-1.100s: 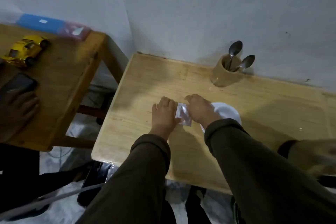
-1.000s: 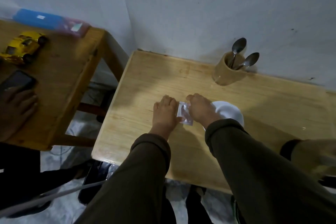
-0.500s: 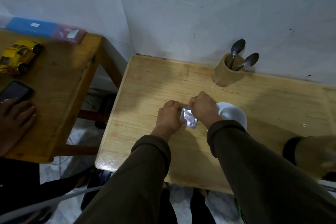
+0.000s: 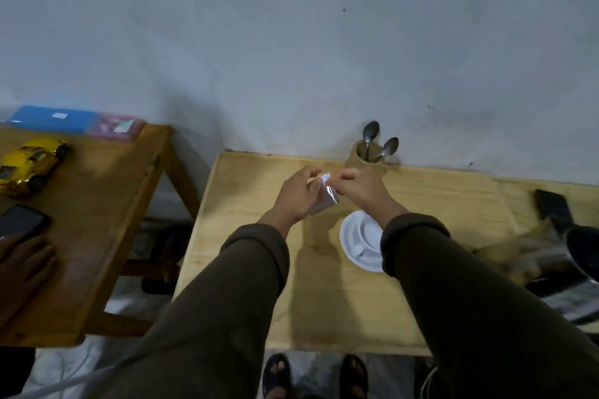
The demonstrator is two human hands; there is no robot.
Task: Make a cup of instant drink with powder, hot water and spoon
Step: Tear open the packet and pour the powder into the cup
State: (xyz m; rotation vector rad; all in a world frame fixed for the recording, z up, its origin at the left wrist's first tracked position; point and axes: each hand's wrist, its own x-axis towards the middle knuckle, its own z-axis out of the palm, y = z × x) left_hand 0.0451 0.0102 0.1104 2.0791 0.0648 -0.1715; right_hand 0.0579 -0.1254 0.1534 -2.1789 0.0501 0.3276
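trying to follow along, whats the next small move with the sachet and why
Probably tear the top open. Both hands, left and right, pinch the sachet at its upper edge, held up beyond the cup, and it looks still sealed.

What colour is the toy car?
The toy car is shiny yellow, seen in the head view.

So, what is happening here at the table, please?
A person holds a small sachet above the table with both hands: the left hand grips its body, and the right hand pinches its top corner, apparently to tear it open. A white cup waits just below on the table. Two spoons stand in a holder by the wall.
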